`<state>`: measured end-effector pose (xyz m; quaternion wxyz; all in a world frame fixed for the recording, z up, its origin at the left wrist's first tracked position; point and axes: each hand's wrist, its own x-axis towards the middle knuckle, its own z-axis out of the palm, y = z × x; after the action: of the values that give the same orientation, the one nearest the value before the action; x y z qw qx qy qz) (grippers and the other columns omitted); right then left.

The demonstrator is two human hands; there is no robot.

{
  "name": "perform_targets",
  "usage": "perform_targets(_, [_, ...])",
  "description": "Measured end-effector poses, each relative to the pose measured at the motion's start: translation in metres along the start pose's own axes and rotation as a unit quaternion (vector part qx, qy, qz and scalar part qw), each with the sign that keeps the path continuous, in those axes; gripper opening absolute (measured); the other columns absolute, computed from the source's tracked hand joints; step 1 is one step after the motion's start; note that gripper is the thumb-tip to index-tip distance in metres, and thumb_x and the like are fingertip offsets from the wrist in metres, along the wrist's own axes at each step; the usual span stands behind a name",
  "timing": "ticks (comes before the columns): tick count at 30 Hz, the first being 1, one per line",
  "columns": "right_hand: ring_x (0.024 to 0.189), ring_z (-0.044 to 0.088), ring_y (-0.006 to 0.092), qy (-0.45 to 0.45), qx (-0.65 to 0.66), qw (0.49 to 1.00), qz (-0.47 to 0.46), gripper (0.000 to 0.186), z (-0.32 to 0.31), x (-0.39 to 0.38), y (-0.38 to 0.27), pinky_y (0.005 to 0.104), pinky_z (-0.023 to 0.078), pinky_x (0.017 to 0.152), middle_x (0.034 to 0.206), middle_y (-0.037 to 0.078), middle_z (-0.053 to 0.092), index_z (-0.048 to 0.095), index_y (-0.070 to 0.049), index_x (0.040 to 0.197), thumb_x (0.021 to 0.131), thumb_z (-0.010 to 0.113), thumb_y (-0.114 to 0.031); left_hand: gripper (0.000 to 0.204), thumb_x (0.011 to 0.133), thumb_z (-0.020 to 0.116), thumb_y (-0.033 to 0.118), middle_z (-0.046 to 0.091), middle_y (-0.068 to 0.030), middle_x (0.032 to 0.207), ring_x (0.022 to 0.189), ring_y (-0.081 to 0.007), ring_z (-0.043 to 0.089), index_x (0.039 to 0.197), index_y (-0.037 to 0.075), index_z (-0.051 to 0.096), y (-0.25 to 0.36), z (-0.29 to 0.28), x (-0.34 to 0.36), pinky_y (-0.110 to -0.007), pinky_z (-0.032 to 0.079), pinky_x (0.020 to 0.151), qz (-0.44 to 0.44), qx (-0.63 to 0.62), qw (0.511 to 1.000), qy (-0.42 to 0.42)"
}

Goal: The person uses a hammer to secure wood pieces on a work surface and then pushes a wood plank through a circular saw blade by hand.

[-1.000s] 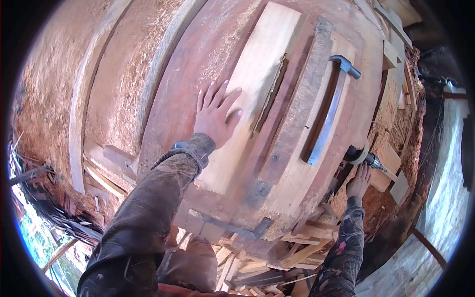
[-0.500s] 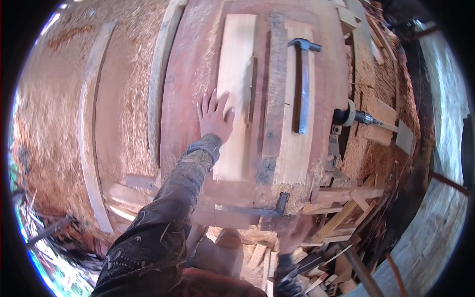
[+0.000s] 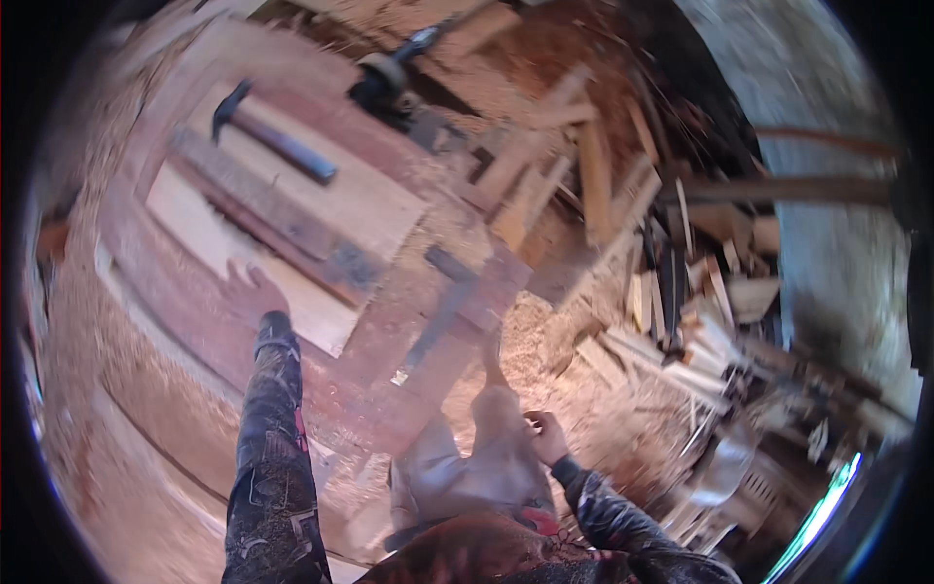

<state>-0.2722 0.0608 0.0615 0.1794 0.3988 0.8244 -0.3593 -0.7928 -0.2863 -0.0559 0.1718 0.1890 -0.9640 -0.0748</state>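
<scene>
My left hand lies flat with fingers spread at the edge of a pale wooden board, on the reddish-brown work surface. Beside that board runs a dark, worn wooden strip. A claw hammer rests on a second pale board. Towards me lies an L-shaped carpenter's square. Over by my thigh, away from the surface, my right hand has its fingers curled in. Whatever it may hold is hidden.
A dark power tool with a metal shaft sits beyond the boards. Wooden offcuts pile up at the right among sawdust. A dark horizontal bar juts in at the right, before a pale sheet.
The view has swung to the right, bringing the offcut pile further in. My left hand stays at the pale board. My right hand, blurred before, is now by my thigh with fingers curled.
</scene>
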Motion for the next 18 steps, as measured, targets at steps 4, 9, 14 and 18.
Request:
perform_targets(4, [0.094, 0.071, 0.0271, 0.053, 0.057, 0.987, 0.14, 0.029, -0.031, -0.071, 0.05, 0.0373, 0.057, 0.081, 0.109, 0.017, 0.07, 0.071, -0.002, 0.112, 0.094, 0.068, -0.024, 0.055, 0.102, 0.047, 0.051, 0.052, -0.0169, 0.148, 0.138, -0.0363, 0.046, 0.147, 0.021, 0.053, 0.001, 0.008, -0.016, -0.058, 0.033, 0.114, 0.021, -0.038, 0.999, -0.029])
perform_targets(9, [0.1, 0.071, 0.0336, 0.056, 0.108, 0.966, 0.229, 0.037, -0.005, -0.155, 0.134, 0.044, 0.056, 0.087, 0.105, 0.019, 0.074, 0.073, -0.006, 0.111, 0.093, 0.066, -0.038, 0.057, 0.103, 0.046, 0.051, 0.051, -0.0183, 0.149, 0.14, -0.036, 0.045, 0.149, 0.017, 0.049, -0.029, 0.003, 0.032, -0.054, 0.034, 0.115, 0.094, -0.036, 0.994, -0.032])
perform_targets(14, [0.095, 0.072, 0.0316, -0.061, 0.027, 0.952, 0.299, 0.038, 0.024, -0.218, 0.21, 0.0408, 0.055, 0.085, 0.098, 0.018, 0.075, 0.074, -0.005, 0.105, 0.093, 0.066, -0.04, 0.052, 0.101, 0.056, 0.035, 0.054, -0.0236, 0.141, 0.131, -0.0401, 0.05, 0.14, 0.001, 0.053, -0.04, -0.042, 0.0, -0.046, 0.041, 0.111, 0.19, -0.07, 0.969, -0.142])
perform_targets(18, [0.099, 0.071, 0.0361, -0.099, 0.051, 0.941, 0.32, 0.037, 0.027, -0.207, 0.215, 0.0431, 0.055, 0.087, 0.099, 0.02, 0.074, 0.075, -0.009, 0.106, 0.092, 0.062, -0.041, 0.037, 0.097, 0.062, 0.029, 0.06, -0.0187, 0.123, 0.112, -0.0362, 0.059, 0.122, 0.002, 0.062, 0.01, -0.15, -0.119, -0.046, 0.046, 0.1, 0.28, -0.116, 0.932, -0.199])
